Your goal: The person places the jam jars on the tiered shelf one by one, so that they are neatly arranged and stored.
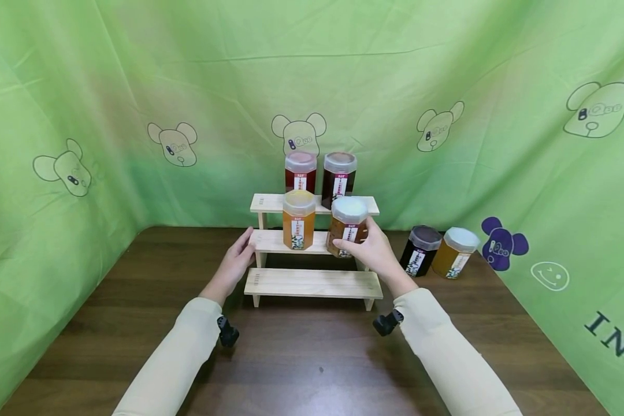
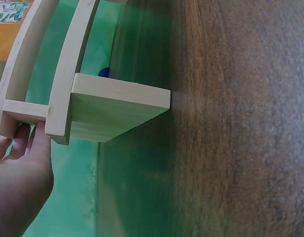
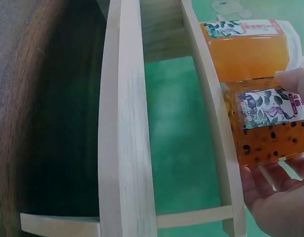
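Note:
A three-step wooden display rack (image 1: 312, 283) stands on the brown table. My right hand (image 1: 371, 248) grips a jar with a pale lid (image 1: 349, 211) at the right of the middle step; in the right wrist view this jar (image 3: 270, 140) shows orange contents with dark seeds. Beside it on that step is a jar of plain orange contents (image 1: 299, 222). My left hand (image 1: 234, 263) touches the left end of the middle step, its fingertips at the wood's underside in the left wrist view. Two dark red jars, one with a pinkish lid (image 1: 300, 170) and one darker (image 1: 339, 179), occupy the top step.
Right of the rack, a dark jar (image 1: 421, 251) and an amber jar with a white lid (image 1: 455, 252) stand side by side on the table (image 1: 312, 358). A green cloth (image 1: 229, 75) with printed bear faces hangs behind and along both sides.

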Tool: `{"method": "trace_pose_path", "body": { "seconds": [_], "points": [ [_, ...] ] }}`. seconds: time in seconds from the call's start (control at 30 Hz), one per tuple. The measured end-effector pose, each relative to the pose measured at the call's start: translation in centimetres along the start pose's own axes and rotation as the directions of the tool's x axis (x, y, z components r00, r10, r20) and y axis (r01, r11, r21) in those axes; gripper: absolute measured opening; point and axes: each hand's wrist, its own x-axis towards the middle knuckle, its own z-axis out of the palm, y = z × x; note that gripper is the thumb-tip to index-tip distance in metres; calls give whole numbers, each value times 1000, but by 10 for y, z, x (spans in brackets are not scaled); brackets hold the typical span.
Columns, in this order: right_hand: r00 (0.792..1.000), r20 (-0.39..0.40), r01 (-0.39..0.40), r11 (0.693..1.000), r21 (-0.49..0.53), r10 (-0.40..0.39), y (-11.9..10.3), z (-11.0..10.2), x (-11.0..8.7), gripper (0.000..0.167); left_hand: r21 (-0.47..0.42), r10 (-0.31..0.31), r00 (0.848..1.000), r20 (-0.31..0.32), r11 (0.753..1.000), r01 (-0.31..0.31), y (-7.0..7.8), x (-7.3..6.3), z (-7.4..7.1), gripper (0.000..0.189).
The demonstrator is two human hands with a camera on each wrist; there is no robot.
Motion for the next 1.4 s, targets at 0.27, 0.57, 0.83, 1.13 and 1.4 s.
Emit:
{"method": "trace_pose_path", "body": {
  "seconds": [0.27, 0.57, 0.83, 1.13, 1.4],
  "points": [
    [999, -15, 42, 999, -27, -42, 1, 6, 5, 70, 2, 5, 1000, -4, 1000, -5, 1, 0, 1, 54],
    [999, -34, 20, 1000, -1, -20, 5, 9, 8, 73, 3, 1, 1000, 1, 1000, -1, 1, 0, 2, 55],
    [1000, -29, 0, 1000, 10, 0, 5, 10, 9, 78, 1, 12, 1000, -2, 1000, -12, 0, 1, 1, 55],
    [997, -8, -78, 997, -6, 78, 3, 9, 11, 82, 13, -4, 1000, 2, 1000, 4, -1, -1, 0, 55],
    [996, -32, -85, 996, -9, 85, 4, 11, 11, 81, 0, 9, 1000, 3, 1000, -9, -2, 0, 1, 55]
  ]
}}
